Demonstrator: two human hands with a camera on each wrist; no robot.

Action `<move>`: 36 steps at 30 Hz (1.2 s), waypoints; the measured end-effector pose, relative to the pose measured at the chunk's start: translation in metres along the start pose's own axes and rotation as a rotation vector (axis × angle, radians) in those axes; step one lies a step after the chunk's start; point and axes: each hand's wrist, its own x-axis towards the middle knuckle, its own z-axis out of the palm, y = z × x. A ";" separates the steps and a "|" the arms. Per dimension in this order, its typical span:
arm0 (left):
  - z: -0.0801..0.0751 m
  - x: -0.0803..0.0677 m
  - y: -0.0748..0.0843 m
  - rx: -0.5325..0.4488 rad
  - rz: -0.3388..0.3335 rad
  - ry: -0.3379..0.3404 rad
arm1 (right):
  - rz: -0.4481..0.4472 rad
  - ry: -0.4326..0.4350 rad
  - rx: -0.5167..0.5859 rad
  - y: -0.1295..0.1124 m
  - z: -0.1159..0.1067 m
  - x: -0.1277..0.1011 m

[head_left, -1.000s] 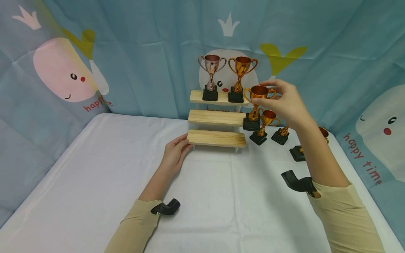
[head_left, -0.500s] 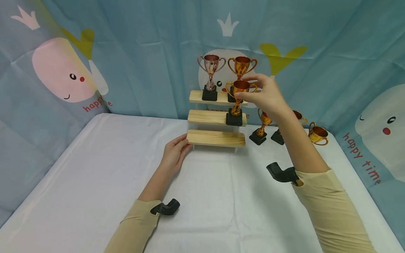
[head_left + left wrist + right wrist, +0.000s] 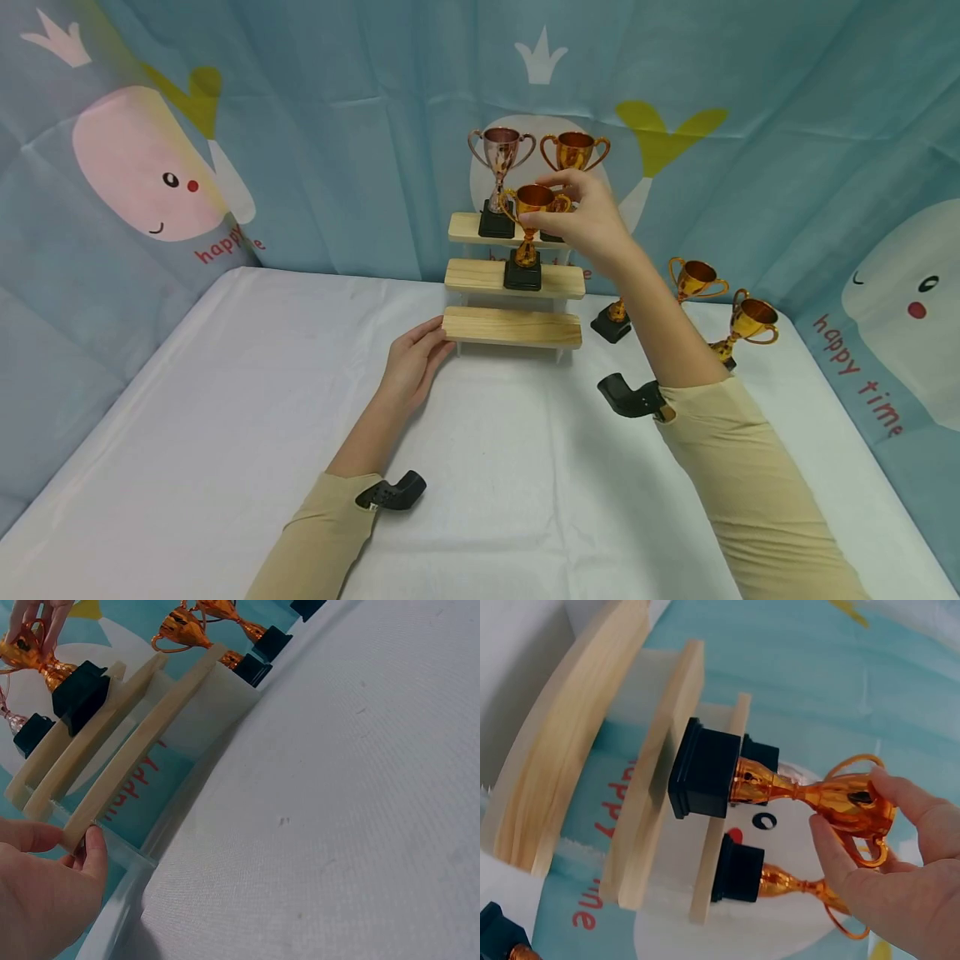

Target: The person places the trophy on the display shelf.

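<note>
My right hand (image 3: 588,218) grips a gold trophy cup (image 3: 847,802) by its bowl, thumb on one side and fingers on the other. The trophy's black base is right at the middle plank of a three-step wooden display stand (image 3: 513,327). My left hand (image 3: 408,362) pinches the left end of the stand's lowest plank between thumb and fingers, plain in the left wrist view. On the top plank a rose-silver trophy (image 3: 501,154) stands at the left. A second gold trophy (image 3: 576,150) stands right of it, partly hidden behind my right hand.
Right of the stand, several gold trophies stand on the white-covered table (image 3: 480,467): one (image 3: 613,323) mostly behind my right forearm, another (image 3: 696,277) farther back, and one (image 3: 753,317) at the right. A blue printed curtain (image 3: 360,150) hangs close behind the stand.
My right hand has carried the gold trophy leftward from beside the stand to over the middle plank, lowering its base there. My left hand stays at the plank's end.
</note>
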 end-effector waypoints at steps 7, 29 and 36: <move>0.001 -0.001 0.000 -0.009 0.003 -0.007 | 0.013 -0.009 0.039 -0.003 0.013 0.006; 0.002 -0.002 0.002 -0.008 -0.015 0.011 | -0.026 0.002 0.054 -0.004 0.039 0.016; 0.000 -0.002 0.006 0.014 -0.044 0.012 | -0.027 -0.002 0.045 -0.005 0.042 0.017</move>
